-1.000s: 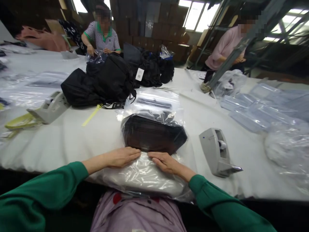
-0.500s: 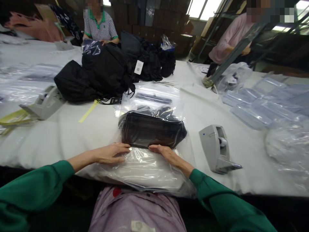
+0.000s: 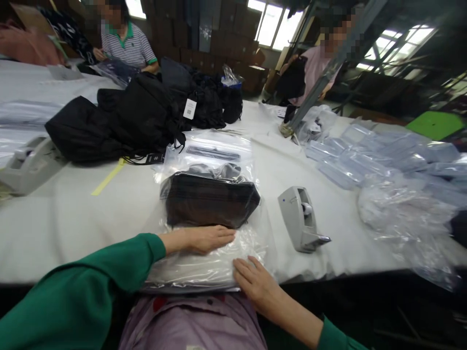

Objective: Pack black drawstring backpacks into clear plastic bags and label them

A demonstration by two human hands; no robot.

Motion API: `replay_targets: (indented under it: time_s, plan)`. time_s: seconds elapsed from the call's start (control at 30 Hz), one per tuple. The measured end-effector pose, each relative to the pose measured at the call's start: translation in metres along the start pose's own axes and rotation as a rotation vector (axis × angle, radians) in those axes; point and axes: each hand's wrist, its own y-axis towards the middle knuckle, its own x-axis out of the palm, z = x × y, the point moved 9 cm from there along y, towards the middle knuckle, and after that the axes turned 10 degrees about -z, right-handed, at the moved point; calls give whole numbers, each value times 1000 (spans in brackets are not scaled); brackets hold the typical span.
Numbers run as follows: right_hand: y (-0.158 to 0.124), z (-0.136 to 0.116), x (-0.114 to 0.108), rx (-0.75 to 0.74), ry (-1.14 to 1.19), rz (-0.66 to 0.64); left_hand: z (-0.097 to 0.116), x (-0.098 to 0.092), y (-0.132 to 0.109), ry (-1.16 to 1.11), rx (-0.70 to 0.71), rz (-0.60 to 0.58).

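In front of me a black bag [image 3: 209, 201] lies inside a clear plastic bag [image 3: 219, 150], whose loose end spreads toward the table's near edge. My left hand [image 3: 207, 238] rests flat on the plastic, just below the black bag, with its fingers stretched to the right. Lower and to the right, my right hand [image 3: 255, 282] touches the plastic near the table edge, fingers extended and slightly apart. Neither hand grips anything that I can see. A grey tape dispenser [image 3: 301, 218] stands to the right of the plastic bag.
Black drawstring bags [image 3: 124, 116] are heaped at the back left, one with a white tag [image 3: 189, 109]. Another tape dispenser [image 3: 32, 163] stands left. Clear plastic packaging [image 3: 350, 155] covers the right side. A metal post [image 3: 328, 73] rises behind. Two people work across the table.
My left hand has moved right across the plastic below the black bag. My right hand has drawn back toward the table edge. The view has turned right.
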Motion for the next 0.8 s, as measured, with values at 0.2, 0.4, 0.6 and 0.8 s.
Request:
replay_targets:
  time_s: [0.2,0.4,0.6,0.8]
  plan:
    - [12,25,-54,38,158,180,-3,7,5,-132,-38,8]
    - [37,71,-92,115,266,181,-6,-35,-21,-351,-205,59]
    - [53,112,-106,288,128,189,47,-28,-115,-187,-407,33]
    - [54,134,-114,375,61,155,25,-29,-198,166,-895,373]
